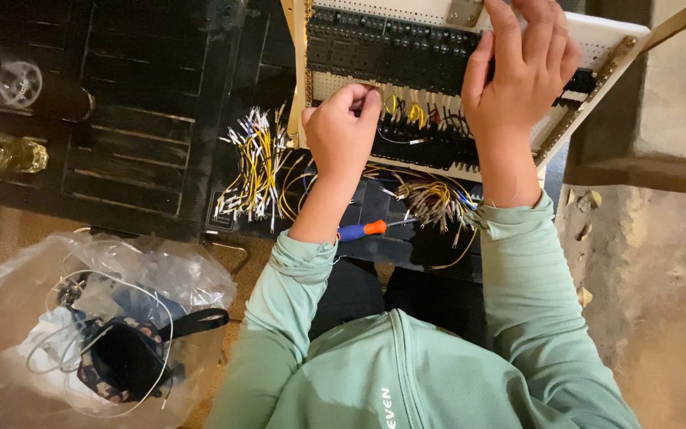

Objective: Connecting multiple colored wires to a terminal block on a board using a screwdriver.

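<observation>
Fingers of the left hand [341, 131] pinch together on a wire end at the white wiring panel [597, 36], while the right hand [522, 67] rests spread on its terminal blocks [383, 48]. Seating each ferrule squarely looks wisest; a screwdriver [363, 230] lies below.

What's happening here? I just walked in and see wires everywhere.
A person in a green long-sleeved top is wiring a white perforated panel fitted with rows of black terminal blocks. The left hand pinches at the yellow wires by the lower row; the right hand rests on the blocks. Loose yellow and white wire bundles and a blue-and-orange screwdriver lie below.
</observation>
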